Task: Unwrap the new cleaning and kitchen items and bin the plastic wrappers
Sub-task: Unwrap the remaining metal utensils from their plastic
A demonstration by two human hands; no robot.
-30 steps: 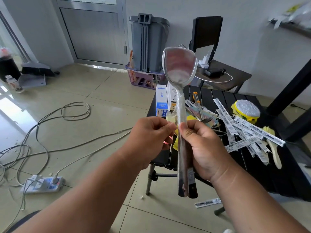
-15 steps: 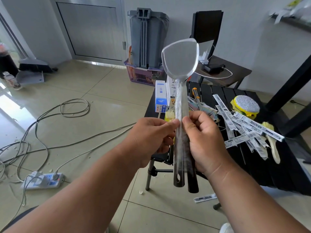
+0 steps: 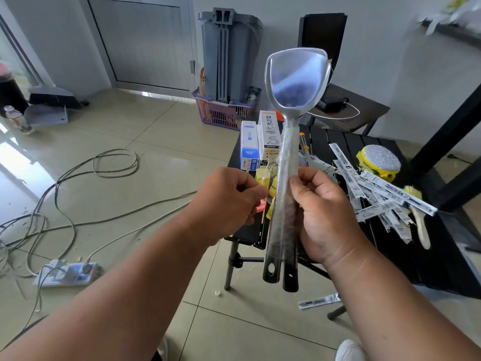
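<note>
1. A steel spatula with dark handle ends, sheathed in clear plastic wrapper, stands nearly upright in the air above the near edge of the black slatted desk.
2. Its long axis runs vertical: the broad blade points up, and the holed handle tips point down at the tiled floor.
3. The right hand grips the handle, fingers curled round it.
4. The left hand pinches the loose wrapper beside the handle.
</note>
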